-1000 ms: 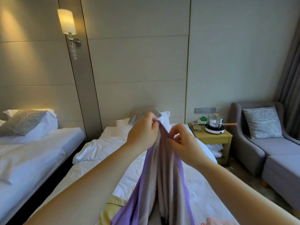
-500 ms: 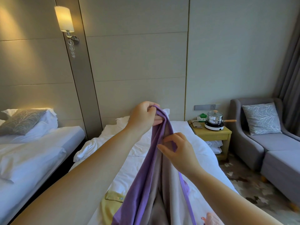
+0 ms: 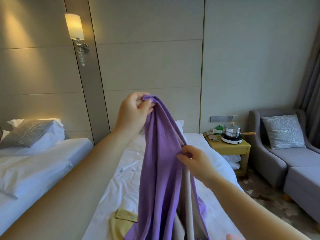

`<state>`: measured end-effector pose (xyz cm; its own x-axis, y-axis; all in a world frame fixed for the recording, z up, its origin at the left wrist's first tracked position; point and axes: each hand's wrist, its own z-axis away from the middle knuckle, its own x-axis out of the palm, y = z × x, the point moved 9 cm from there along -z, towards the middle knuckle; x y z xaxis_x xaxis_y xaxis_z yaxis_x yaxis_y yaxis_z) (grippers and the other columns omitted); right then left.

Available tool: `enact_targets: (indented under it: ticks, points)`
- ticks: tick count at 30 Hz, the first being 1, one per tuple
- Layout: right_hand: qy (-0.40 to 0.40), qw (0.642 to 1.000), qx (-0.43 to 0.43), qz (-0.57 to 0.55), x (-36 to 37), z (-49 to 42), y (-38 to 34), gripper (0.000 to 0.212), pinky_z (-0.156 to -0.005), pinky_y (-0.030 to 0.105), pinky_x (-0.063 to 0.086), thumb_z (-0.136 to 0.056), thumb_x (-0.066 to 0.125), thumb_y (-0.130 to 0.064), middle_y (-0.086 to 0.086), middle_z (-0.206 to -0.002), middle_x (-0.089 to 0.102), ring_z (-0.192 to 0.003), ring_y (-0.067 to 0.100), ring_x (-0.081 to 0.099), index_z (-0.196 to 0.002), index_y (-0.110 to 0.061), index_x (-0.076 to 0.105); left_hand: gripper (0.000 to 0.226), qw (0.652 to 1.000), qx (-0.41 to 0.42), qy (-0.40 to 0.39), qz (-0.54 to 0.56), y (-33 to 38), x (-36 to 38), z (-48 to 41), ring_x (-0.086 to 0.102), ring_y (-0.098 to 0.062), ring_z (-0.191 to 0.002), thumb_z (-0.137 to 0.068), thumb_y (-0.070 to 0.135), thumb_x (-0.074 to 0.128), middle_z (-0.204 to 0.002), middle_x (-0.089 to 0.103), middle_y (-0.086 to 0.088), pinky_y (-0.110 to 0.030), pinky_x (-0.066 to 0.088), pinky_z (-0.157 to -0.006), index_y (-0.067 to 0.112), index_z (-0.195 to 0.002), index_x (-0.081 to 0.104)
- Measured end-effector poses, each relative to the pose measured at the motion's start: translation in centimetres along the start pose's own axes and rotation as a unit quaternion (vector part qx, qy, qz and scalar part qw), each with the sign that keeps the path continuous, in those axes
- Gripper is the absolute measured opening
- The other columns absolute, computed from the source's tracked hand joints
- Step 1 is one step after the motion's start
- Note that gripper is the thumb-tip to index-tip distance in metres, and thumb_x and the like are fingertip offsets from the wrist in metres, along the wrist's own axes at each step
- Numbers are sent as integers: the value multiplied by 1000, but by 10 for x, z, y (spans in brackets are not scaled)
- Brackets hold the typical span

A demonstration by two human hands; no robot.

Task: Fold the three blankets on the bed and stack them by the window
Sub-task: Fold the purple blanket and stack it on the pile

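A purple blanket (image 3: 161,170) with a beige reverse side hangs bunched in the air over the white bed (image 3: 124,184). My left hand (image 3: 134,111) grips its top corner, raised high. Lower and to the right, my right hand (image 3: 194,160) pinches the blanket's edge about a third of the way down. A yellow blanket (image 3: 123,222) lies flat on the bed at the lower left of the purple one, partly covered by it.
A second bed (image 3: 34,167) with pillows stands on the left across a narrow gap. A yellow nightstand (image 3: 228,148) carries a pot on a hotplate. A grey sofa (image 3: 294,163) and curtain (image 3: 311,94) fill the right side.
My left hand has lifted the blanket corner higher. My right hand has slid down along the blanket's edge, away from the left hand, so the cloth hangs longer between them.
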<state>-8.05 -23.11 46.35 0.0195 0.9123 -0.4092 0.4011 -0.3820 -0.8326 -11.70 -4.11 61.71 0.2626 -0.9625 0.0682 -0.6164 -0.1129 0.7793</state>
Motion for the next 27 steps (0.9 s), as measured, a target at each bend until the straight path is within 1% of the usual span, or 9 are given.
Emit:
enact_targets:
  ticks: [5,10,13,16,18,20,22,24,27]
  points:
    - [-45,953,50,-296,-26,-6,-20,13,-69,31,36,-95,48,-7,7,-82,56,-75,18,50,-90,-9,60,13,981,-32,68,-176,-34,-62,-2,59,-15,-69,-95,9,52,-82,62,-7,-27,48,-69,19,-85,54]
    - [-92,954,47,-281,-20,-5,-45,21,-54,28,22,-91,43,-6,1,-64,40,-57,10,36,-74,-13,53,10,963,-174,55,-199,-89,-61,16,52,-20,-87,-91,21,57,-90,57,-6,-27,39,-67,15,-83,58]
    - [-110,961,43,-251,-14,-1,-50,31,-47,22,24,-87,39,-3,-6,-54,39,-50,7,34,-63,-17,54,45,964,-199,-110,-141,-102,-13,39,52,-10,-99,-77,57,67,-108,56,5,-28,38,-88,24,-104,52]
    - [-154,954,34,-256,-8,5,-54,30,-67,26,35,-85,39,-1,6,-72,54,-71,18,47,-66,-14,58,86,914,-209,-322,-131,-107,42,78,50,1,-119,-61,79,61,-129,53,20,-29,37,-105,36,-132,37]
    - [-163,953,32,-255,-10,6,-52,25,-75,33,35,-82,41,-2,14,-83,53,-83,25,46,-68,-13,59,81,886,-211,-380,-160,-110,59,95,61,-5,-108,-64,81,55,-114,66,13,-38,46,-100,27,-124,51]
    - [-146,954,37,-258,-18,5,-44,16,-72,32,33,-80,45,-5,11,-79,49,-82,26,41,-70,-11,56,63,892,-176,-377,-179,-106,66,96,65,-15,-101,-76,72,53,-105,70,4,-39,49,-96,20,-110,63]
    - [-136,959,32,-247,-26,7,-32,6,-69,31,32,-79,51,-10,8,-76,49,-78,23,42,-74,-11,55,35,919,-110,-344,-160,-92,69,87,64,-17,-103,-90,49,57,-106,70,0,-31,49,-95,20,-106,69]
    - [-162,959,13,-232,-25,15,-23,3,-72,26,39,-84,57,-9,5,-82,59,-80,17,53,-85,-9,60,17,937,-54,-318,-134,-73,71,75,63,-10,-89,-93,30,60,-94,70,2,-23,47,-85,18,-98,71]
    - [-201,955,0,-217,-19,28,-12,11,-78,20,47,-88,62,-15,-1,-94,66,-89,10,61,-97,-18,67,11,945,-15,-293,-146,-55,76,58,51,4,-68,-91,23,63,-69,59,19,-10,39,-69,24,-81,66]
